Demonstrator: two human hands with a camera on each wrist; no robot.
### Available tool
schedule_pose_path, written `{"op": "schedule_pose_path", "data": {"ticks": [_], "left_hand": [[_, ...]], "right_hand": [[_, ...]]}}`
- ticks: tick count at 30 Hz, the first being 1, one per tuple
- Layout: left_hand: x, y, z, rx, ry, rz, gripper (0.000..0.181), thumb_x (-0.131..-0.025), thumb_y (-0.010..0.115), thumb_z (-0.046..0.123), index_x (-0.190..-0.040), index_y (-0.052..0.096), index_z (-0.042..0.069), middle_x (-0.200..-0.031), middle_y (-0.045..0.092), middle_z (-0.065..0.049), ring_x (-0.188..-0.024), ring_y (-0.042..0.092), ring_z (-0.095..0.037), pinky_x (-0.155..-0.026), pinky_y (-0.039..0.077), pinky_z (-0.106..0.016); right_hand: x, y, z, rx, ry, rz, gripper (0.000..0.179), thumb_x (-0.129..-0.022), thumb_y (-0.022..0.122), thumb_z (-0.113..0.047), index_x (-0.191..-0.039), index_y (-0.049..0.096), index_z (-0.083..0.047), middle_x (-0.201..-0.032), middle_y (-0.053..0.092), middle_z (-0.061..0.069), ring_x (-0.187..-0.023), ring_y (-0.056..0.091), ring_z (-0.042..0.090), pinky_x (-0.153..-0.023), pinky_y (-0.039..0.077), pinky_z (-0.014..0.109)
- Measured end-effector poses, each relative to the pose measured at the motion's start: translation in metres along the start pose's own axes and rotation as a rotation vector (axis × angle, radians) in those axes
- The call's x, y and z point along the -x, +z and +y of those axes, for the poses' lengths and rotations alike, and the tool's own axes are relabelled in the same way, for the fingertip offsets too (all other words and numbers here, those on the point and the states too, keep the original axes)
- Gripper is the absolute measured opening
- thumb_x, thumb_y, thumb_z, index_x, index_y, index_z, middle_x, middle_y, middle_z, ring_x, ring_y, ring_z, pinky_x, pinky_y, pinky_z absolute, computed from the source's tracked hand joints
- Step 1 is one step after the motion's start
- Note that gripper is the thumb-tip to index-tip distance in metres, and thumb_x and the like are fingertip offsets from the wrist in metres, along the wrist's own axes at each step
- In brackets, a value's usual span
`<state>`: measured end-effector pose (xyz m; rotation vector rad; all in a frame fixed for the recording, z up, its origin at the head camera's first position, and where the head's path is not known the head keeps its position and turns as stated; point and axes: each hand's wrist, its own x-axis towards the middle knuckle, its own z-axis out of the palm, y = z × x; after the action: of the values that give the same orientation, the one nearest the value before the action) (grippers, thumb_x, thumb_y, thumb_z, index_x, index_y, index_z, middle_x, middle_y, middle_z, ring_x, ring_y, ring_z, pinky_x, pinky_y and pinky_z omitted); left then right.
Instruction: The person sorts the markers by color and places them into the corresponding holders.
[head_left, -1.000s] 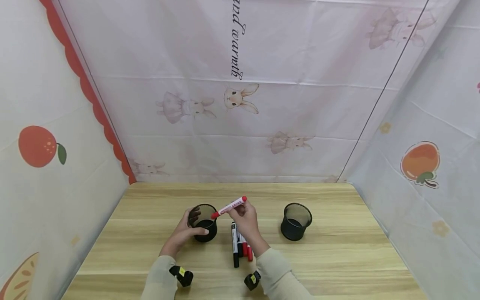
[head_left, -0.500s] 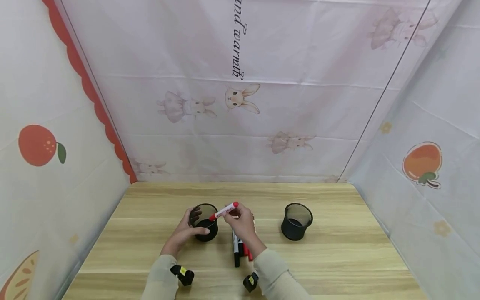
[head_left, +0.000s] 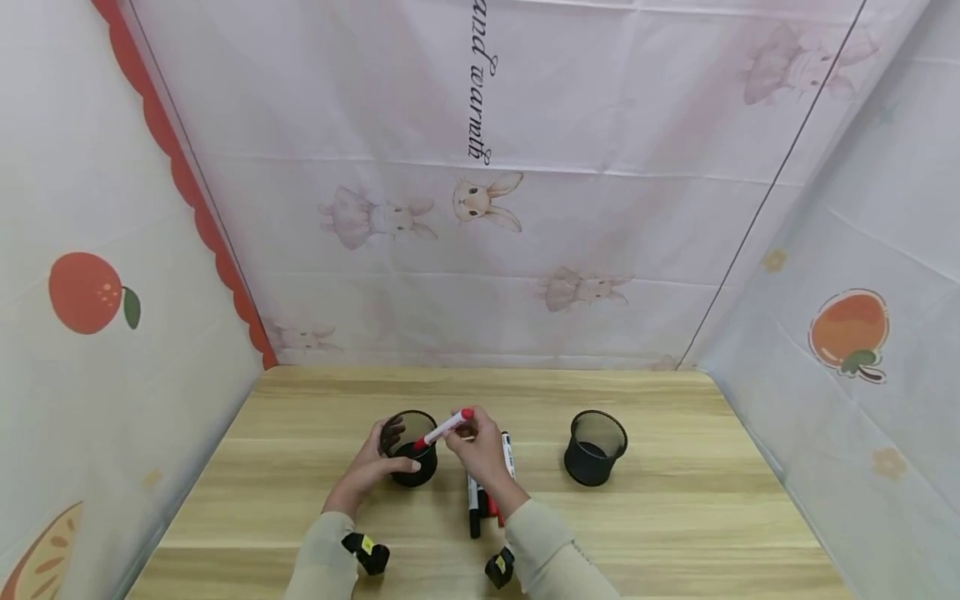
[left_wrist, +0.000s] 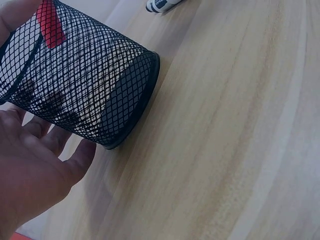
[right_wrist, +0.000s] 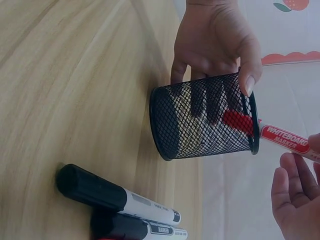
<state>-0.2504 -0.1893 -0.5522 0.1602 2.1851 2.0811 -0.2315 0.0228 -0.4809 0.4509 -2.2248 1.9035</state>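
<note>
While the left hand (head_left: pixel 366 473) curls around a round black wire-mesh pen cup (right_wrist: pixel 172 137), the right hand (head_left: pixel 486 458) pinches a white-and-red whiteboard marker (right_wrist: pixel 286 139) toward its upper end, the marker's long axis slanting down leftward, red cap (right_wrist: pixel 238 121) inside the cup's mouth.

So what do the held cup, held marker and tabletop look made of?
Held cup: probably metal, matte black; open diamond mesh. Held marker: likely plastic, smooth; even colour, legible print. Tabletop: wood or printed laminate, low sheen; long streaked grain.
</note>
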Motion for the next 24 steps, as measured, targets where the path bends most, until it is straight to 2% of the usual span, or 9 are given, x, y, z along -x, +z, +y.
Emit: {"op": "schedule_pose_path", "data": {"ticks": [4, 8, 12, 17, 20, 23, 24], "left_hand": [[0.0, 0.0, -0.002, 0.004, -0.001, -0.011, 0.089, -0.069, 0.078, 0.003, -0.141, 0.024, 0.003, -0.143, 0.028, -0.023, -0.132, 0.023, -0.037, -0.106, 0.017, -0.051], [0.001, -0.001, -0.002, 0.002, 0.008, -0.005, 0.089, -0.068, 0.079, 0.005, -0.14, 0.026, 0.002, -0.142, 0.029, -0.023, -0.132, 0.024, -0.036, -0.106, 0.018, -0.051], [0.001, -0.001, -0.002, -0.003, 0.002, 0.003, 0.089, -0.068, 0.079, 0.006, -0.14, 0.027, 0.003, -0.142, 0.029, -0.022, -0.132, 0.024, -0.036, -0.105, 0.019, -0.052], [0.005, 0.001, 0.004, 0.025, 0.01, -0.011, 0.088, -0.069, 0.077, 0.003, -0.14, 0.026, 0.003, -0.143, 0.027, -0.024, -0.132, 0.023, -0.037, -0.105, 0.019, -0.051], [0.009, 0.003, 0.015, 0.038, 0.005, -0.029, 0.087, -0.07, 0.075, -0.001, -0.14, 0.024, 0.002, -0.142, 0.026, -0.025, -0.132, 0.021, -0.04, -0.105, 0.019, -0.052], [0.011, 0.002, 0.017, 0.052, -0.006, -0.039, 0.087, -0.071, 0.073, -0.005, -0.141, 0.022, 0.0, -0.143, 0.023, -0.027, -0.132, 0.019, -0.041, -0.105, 0.019, -0.052], [0.01, 0.002, 0.013, 0.046, -0.003, -0.035, 0.087, -0.07, 0.073, -0.004, -0.141, 0.022, 0.001, -0.143, 0.024, -0.026, -0.132, 0.02, -0.041, -0.105, 0.02, -0.052]], "right_hand": [[-0.003, 0.006, 0.024, 0.027, 0.058, -0.005, 0.02, -0.082, 0.069, -0.003, -0.1, 0.06, -0.002, -0.087, 0.065, 0.005, -0.079, 0.061, 0.016, -0.066, 0.05, 0.025], [-0.004, 0.01, 0.029, 0.053, 0.053, -0.017, 0.017, -0.082, 0.069, -0.005, -0.098, 0.064, -0.003, -0.086, 0.066, 0.004, -0.077, 0.06, 0.014, -0.064, 0.05, 0.023], [-0.001, 0.01, 0.016, 0.037, 0.017, -0.03, 0.017, -0.082, 0.067, 0.001, -0.098, 0.064, 0.004, -0.086, 0.066, 0.012, -0.076, 0.06, 0.018, -0.064, 0.049, 0.022], [0.005, 0.006, -0.009, 0.018, 0.025, -0.049, 0.02, -0.084, 0.063, 0.003, -0.103, 0.061, 0.009, -0.088, 0.064, 0.021, -0.074, 0.059, 0.022, -0.062, 0.047, 0.021], [0.006, 0.004, -0.011, 0.013, 0.056, -0.052, 0.023, -0.086, 0.062, 0.001, -0.107, 0.06, 0.009, -0.09, 0.064, 0.021, -0.076, 0.059, 0.025, -0.062, 0.046, 0.021], [0.008, 0.003, -0.011, 0.002, 0.089, -0.053, 0.024, -0.086, 0.062, 0.0, -0.108, 0.059, 0.008, -0.09, 0.064, 0.021, -0.077, 0.059, 0.027, -0.061, 0.046, 0.02], [0.008, 0.002, -0.011, 0.002, 0.094, -0.055, 0.024, -0.086, 0.062, -0.001, -0.108, 0.059, 0.009, -0.09, 0.064, 0.021, -0.078, 0.059, 0.027, -0.061, 0.045, 0.02]]}}
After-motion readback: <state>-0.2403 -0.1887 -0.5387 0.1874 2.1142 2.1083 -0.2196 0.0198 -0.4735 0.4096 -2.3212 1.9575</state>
